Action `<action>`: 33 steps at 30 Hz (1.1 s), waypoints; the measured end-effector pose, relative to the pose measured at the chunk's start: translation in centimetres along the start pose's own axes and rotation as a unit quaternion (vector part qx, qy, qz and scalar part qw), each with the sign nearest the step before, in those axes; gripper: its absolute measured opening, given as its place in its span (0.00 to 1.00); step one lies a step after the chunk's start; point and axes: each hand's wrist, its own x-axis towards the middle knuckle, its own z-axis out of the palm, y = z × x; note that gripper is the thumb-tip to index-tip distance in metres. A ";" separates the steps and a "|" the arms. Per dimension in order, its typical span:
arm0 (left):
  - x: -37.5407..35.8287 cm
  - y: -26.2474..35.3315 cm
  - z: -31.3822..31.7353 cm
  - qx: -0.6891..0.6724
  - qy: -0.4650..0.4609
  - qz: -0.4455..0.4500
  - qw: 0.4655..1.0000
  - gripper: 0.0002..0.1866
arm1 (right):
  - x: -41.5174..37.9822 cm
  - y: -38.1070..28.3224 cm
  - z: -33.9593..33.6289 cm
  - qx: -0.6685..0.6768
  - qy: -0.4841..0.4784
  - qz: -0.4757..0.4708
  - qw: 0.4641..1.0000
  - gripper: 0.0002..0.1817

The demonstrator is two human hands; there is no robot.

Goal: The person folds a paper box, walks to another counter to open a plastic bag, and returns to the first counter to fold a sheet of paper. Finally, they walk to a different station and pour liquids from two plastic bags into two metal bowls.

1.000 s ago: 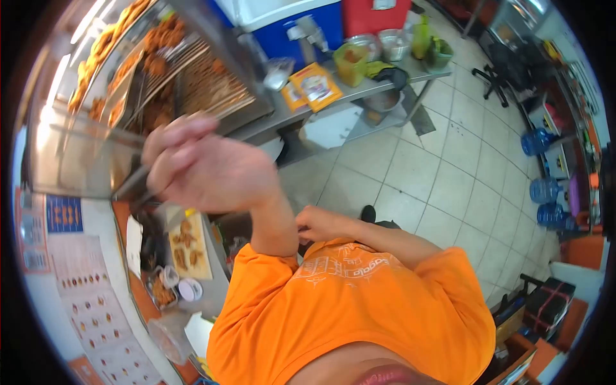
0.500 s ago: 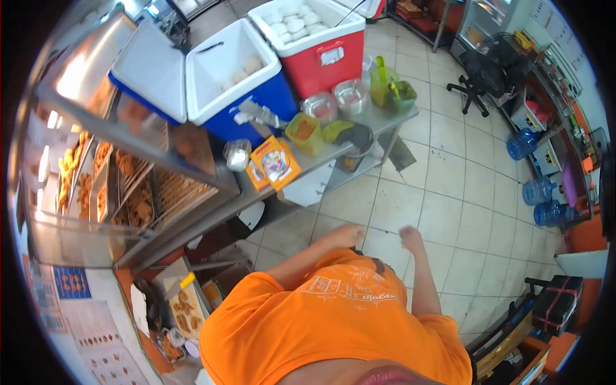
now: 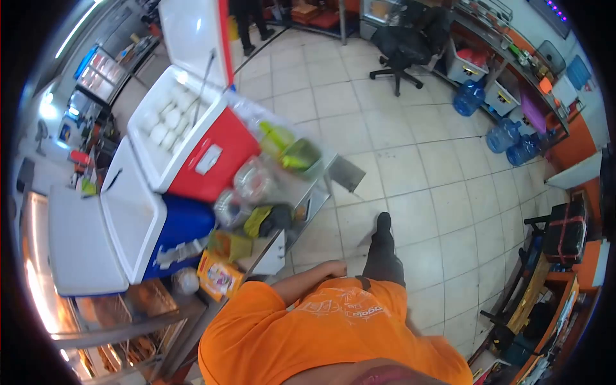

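Tiled floor (image 3: 423, 173) filled more of the view than before. Left hand (image 3: 333, 268), earlier raised at the food case, hung empty beside the desk (image 3: 301, 192), fingers loosely curled; right hand was hidden.

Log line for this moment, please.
left hand: empty, by waist | right hand: out of view | red cooler: open | blue cooler: open
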 end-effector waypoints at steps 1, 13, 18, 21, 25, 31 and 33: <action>6.7 -3.7 0.5 0.087 -0.025 -0.003 0.996 0.18 | 2.8 0.5 0.5 0.059 0.008 -0.008 0.998 0.18; 22.8 5.9 -27.7 0.019 0.210 -0.017 0.977 0.16 | 34.0 1.9 -20.2 -0.060 -0.054 -0.045 0.996 0.18; 24.5 1.2 -34.3 -0.043 0.268 -0.096 0.958 0.16 | 35.1 -16.5 -48.4 -0.069 0.144 -0.322 0.933 0.13; 25.2 -4.0 -38.0 -0.057 0.190 -0.093 0.976 0.18 | 35.6 -25.3 -60.8 0.107 0.111 -0.305 0.940 0.13; 26.8 -9.1 -46.6 -0.196 0.317 -0.008 0.928 0.17 | 39.4 -32.7 -68.4 0.279 0.058 -0.252 0.925 0.14; 26.6 -17.0 -68.2 -0.070 0.300 -0.161 0.938 0.18 | 44.1 -33.5 -68.4 0.178 -0.166 -0.116 0.963 0.15; 25.4 -19.6 -73.0 -0.156 0.425 -0.181 0.873 0.17 | 42.4 -36.2 -68.4 0.150 -0.175 -0.109 0.967 0.14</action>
